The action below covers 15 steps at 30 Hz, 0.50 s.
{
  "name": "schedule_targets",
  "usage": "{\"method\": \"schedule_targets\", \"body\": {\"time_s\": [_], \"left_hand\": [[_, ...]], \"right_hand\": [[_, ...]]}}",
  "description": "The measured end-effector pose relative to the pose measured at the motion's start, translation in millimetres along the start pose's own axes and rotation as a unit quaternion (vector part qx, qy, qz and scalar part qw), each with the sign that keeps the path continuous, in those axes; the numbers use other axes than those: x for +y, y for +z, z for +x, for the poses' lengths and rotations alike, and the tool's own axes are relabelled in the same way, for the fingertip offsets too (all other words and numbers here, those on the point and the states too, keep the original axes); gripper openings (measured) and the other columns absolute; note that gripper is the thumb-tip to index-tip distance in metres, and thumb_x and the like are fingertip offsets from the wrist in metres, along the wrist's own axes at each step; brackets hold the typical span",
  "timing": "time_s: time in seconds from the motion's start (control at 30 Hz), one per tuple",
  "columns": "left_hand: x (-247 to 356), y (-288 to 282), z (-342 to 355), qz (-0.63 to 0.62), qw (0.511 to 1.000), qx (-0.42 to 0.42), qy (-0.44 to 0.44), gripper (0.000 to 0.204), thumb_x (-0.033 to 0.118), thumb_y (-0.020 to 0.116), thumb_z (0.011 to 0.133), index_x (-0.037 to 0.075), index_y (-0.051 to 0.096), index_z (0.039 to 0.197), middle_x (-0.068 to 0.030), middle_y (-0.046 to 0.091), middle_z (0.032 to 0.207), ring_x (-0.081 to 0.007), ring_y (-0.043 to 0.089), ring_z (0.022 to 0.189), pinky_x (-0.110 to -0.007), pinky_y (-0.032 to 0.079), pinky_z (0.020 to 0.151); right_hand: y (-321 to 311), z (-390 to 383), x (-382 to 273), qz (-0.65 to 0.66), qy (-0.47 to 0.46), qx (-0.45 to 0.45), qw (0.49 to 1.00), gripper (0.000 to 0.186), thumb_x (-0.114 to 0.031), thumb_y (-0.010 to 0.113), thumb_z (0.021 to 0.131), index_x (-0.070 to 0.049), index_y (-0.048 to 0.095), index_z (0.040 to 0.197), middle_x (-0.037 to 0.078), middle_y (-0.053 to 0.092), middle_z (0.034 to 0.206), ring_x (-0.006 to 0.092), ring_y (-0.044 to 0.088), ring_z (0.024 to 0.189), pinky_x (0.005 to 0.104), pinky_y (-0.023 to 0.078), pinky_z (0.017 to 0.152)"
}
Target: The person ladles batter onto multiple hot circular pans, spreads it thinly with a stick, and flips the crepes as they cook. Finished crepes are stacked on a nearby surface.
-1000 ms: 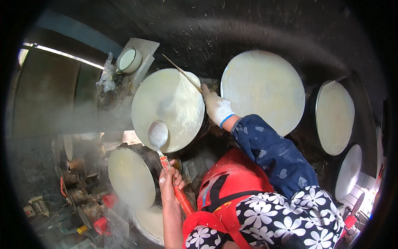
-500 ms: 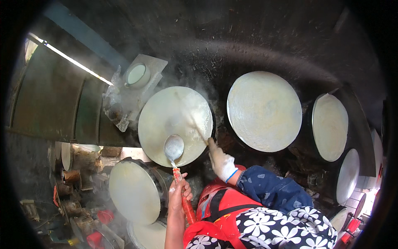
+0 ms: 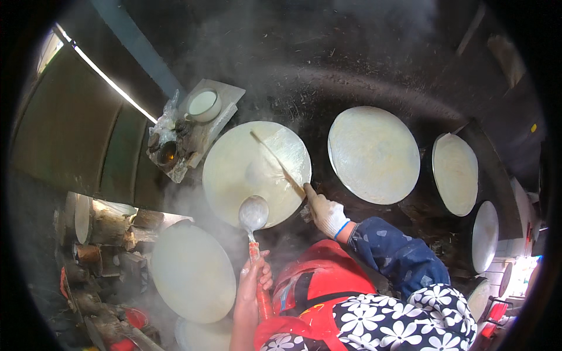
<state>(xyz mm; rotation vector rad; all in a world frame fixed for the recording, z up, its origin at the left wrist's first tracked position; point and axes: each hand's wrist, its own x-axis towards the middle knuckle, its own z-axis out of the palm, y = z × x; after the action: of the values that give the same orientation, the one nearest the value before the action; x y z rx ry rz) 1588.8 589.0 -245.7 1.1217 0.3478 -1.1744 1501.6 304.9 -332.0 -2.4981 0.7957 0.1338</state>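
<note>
My bare left hand [image 3: 256,276] is wrapped round the red handle of a ladle [image 3: 253,213]. The ladle's metal bowl, wet with a pale film, is over the near edge of a round griddle, in front of my body. A thin layer of pale batter [image 3: 231,169] covers that griddle. My right hand [image 3: 328,214], in a white glove, grips the near end of a thin wooden stick [image 3: 274,157] at the griddle's right edge. The stick lies slantwise across the batter, its far end toward the upper middle. Steam blurs part of the surface.
Several more round griddles with pale sheets stand around, one to the right [image 3: 374,155] and one at lower left [image 3: 193,272]. A white pot [image 3: 203,105] of pale liquid sits on a board [image 3: 225,92] at far left. Cut logs [image 3: 111,223] lie stacked below.
The stick has swung so its far end now points more up and left. My view has shifted slightly. Both hands keep their holds, and the ladle stays near the griddle's front edge.
</note>
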Motion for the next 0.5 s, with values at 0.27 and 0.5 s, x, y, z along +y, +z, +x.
{"method": "schedule_targets", "body": {"time_s": [0.27, 0.5], "left_hand": [[7, -9, 39, -0.008, 0.999, -0.003, -0.032, 0.041, 0.024, 0.064, 0.107, 0.0, 0.054, 0.14, -0.0021, 0.049, 0.083, -0.0067, 0.042, 0.056, -0.023, 0.037, 0.046], [14, -4, 88, -0.001, 1.0, 0.02, 0.017, 0.036, 0.026, 0.069, 0.104, 0.004, 0.057, 0.129, -0.0002, 0.051, 0.079, -0.0073, 0.044, 0.056, -0.025, 0.038, 0.046]], "right_hand": [[-10, -41, 8, 0.053, 0.045, 0.027, 0.997, 0.064, -0.018, 0.05, 0.106, -0.013, 0.027, 0.165, 0.031, 0.069, 0.101, 0.051, 0.072, 0.088, 0.0589, 0.055, 0.07], [71, -64, -39, 0.108, 0.045, 0.031, 0.993, 0.07, -0.022, 0.054, 0.107, -0.012, 0.024, 0.168, 0.028, 0.068, 0.104, 0.0498, 0.07, 0.087, 0.0587, 0.055, 0.073]]}}
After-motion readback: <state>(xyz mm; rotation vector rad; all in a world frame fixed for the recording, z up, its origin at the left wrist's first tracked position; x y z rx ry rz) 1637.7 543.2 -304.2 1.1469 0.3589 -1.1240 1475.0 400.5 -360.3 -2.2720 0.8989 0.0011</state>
